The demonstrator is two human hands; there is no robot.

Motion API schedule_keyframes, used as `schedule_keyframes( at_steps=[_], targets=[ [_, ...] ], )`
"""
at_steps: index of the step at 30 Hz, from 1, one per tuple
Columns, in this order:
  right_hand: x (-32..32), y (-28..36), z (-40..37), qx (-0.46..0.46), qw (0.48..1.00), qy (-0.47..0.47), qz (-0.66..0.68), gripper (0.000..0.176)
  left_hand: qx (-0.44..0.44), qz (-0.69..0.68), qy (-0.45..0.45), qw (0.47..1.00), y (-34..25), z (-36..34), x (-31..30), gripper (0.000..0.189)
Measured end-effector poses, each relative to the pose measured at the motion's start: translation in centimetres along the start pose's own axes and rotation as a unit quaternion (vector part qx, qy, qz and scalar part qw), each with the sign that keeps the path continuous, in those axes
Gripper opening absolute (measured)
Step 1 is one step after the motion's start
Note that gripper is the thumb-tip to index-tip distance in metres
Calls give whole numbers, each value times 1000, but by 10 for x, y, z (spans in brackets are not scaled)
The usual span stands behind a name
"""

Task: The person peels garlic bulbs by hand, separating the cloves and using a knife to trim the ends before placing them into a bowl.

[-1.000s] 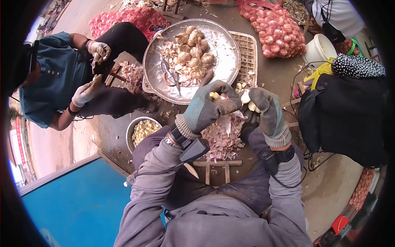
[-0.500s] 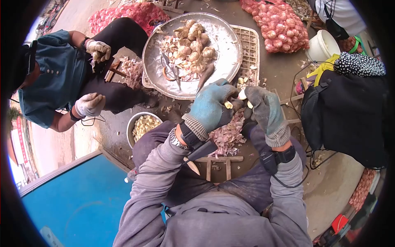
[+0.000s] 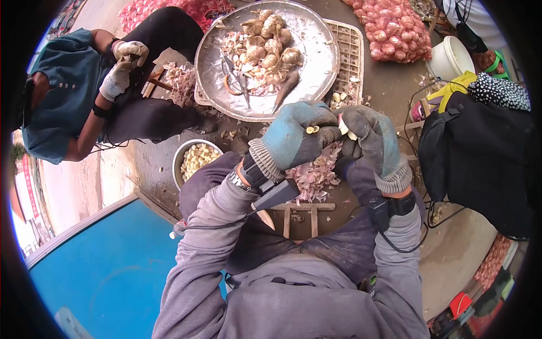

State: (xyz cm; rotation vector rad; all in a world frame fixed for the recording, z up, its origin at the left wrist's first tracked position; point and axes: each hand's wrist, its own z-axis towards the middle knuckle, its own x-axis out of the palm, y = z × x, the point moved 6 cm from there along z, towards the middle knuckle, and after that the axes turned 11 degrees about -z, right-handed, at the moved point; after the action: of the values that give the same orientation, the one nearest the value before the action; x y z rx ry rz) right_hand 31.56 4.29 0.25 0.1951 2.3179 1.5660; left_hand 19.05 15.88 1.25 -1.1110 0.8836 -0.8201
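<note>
My left hand, in a blue and grey work glove, is closed with pale peeled garlic cloves showing at its fingers. Close beside it, my gloved right hand pinches a whitish garlic clove between thumb and fingers. The fingertips of both hands nearly meet there, and part of what they hold is hidden. Just beyond them stands a large round metal tray bearing garlic bulbs, loose cloves and scissors. Below my hands lies a heap of pinkish garlic skins.
A bowl of peeled cloves stands by my left knee. On the left sits a co-worker with white gloves. Red net sacks of garlic, a white bucket and a black bag are around the right side.
My hands have moved slightly upward in view, and the clove at my right fingers has turned. The co-worker's hands, apart before, are now together.
</note>
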Motion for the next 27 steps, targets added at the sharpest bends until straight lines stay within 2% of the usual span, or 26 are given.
schedule_keyframes(
  at_steps=[1, 2, 6, 8, 9, 11, 12, 14, 18, 20, 21, 23, 24, 25, 26, 27],
  targets=[
    [1, 2, -1, 5, 999, 31, 25, 53, 3, -34, -5, 999, 1, 0, -2, 18],
    [0, 3, -1, 5, 999, 31, 24, 53, -41, -100, -24, 994, 2, -1, -4, 17],
    [5, 3, 0, 8, 997, 40, 63, 55, -26, -64, -36, 997, -5, 0, -5, 15],
    [8, 3, 1, 13, 996, 39, 79, 54, -123, -78, -63, 987, 1, -3, -7, 15],
    [11, 5, 2, 11, 996, 49, 75, 53, -123, -78, -65, 987, 2, -4, -8, 15],
    [15, 9, 2, 11, 996, 61, 71, 52, -33, 18, -51, 998, -7, -3, -10, 14],
    [16, 12, 1, 7, 997, 61, 44, 52, -35, 18, -52, 998, -8, -3, -12, 14],
    [16, 15, 0, 3, 998, 60, 17, 53, -92, -34, -24, 995, -5, -3, -14, 15],
    [11, 11, 0, 16, 995, 82, 45, 50, -38, -26, 3, 999, -14, -2, -25, 18],
    [10, 9, 1, 8, 995, 94, 44, 50, -171, -196, -28, 965, -3, -6, -29, 18],
    [11, 10, 1, 4, 992, 106, 71, 51, -169, -197, -28, 965, 2, -8, -27, 18],
    [11, 10, 3, -1, 989, 119, 94, 52, -52, -235, -67, 968, 3, -6, -29, 21],
    [12, 9, 5, -10, 981, 132, 144, 53, 25, -137, -56, 989, -7, -6, -33, 17],
    [12, 7, 6, -19, 970, 143, 194, 55, 31, -139, -56, 988, -6, -8, -37, 17],
    [13, 1, 8, -8, 964, 131, 233, 53, 72, -72, -56, 993, -8, -9, -40, 15],
    [13, -1, 10, -11, 965, 128, 227, 53, 111, -6, -56, 992, -10, -11, -44, 21]
  ],
)
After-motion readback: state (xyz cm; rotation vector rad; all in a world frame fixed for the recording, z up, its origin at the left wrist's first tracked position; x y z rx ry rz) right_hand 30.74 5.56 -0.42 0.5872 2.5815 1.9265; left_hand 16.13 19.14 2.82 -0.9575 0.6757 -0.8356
